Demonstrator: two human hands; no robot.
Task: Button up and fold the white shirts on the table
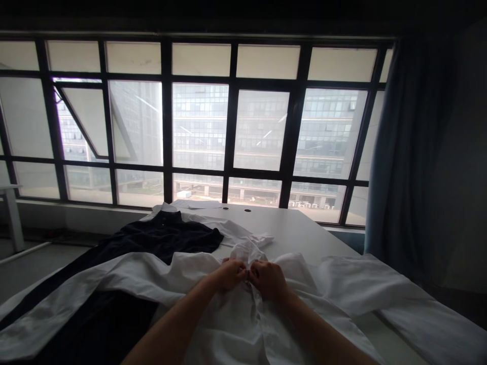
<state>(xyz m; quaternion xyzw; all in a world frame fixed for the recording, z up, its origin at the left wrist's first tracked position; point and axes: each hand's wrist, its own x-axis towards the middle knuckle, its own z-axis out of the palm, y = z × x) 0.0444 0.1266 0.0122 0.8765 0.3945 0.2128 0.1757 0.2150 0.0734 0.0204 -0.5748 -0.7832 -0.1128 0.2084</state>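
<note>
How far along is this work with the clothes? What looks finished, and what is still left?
Done: the white shirt lies spread out, sleeves to both sides. In hand: the left hand and right hand pinch its front edge together. Left: the dark navy garment and the rumpled white garment beyond it, neither touched.

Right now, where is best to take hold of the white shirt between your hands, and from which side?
Take the white shirt by the bunched fold at its front, where the left hand and right hand are, coming from above on the near side. That fold stands up from the cloth, so it likely pinches easily; the rest lies flat and spread on the white table.
</note>
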